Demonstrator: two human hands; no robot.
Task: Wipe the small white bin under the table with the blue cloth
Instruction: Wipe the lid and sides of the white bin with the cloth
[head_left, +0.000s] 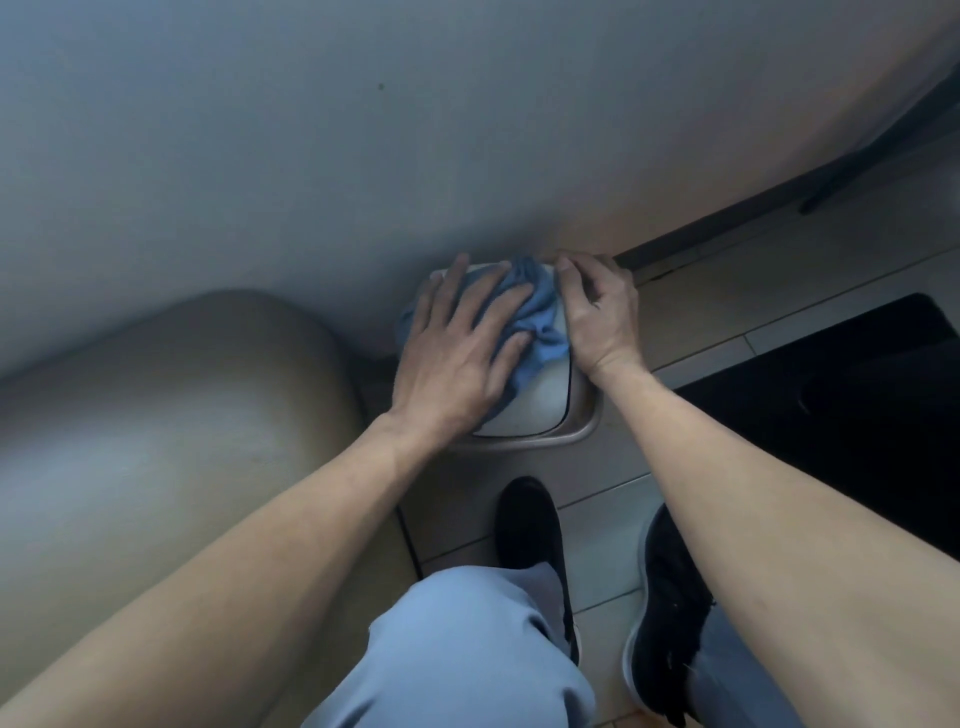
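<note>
Pale tabletop, tiled floor, black mat

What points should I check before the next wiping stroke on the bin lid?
1. Blue cloth lies on the bin lid: ok.
2. Left hand presses flat on the cloth: ok.
3. Right hand steadies the bin's right edge: ok.
4. Near part of the lid covered by cloth: not ok, it is bare.
5. Lid clean where already wiped: cannot tell.
6. Far edge of the lid visible: not ok, the table hides it.

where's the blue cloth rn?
Head view, centre: the blue cloth lies bunched on the white bin's lid, pressed under the left hand, with the right hand just beside it.
</note>
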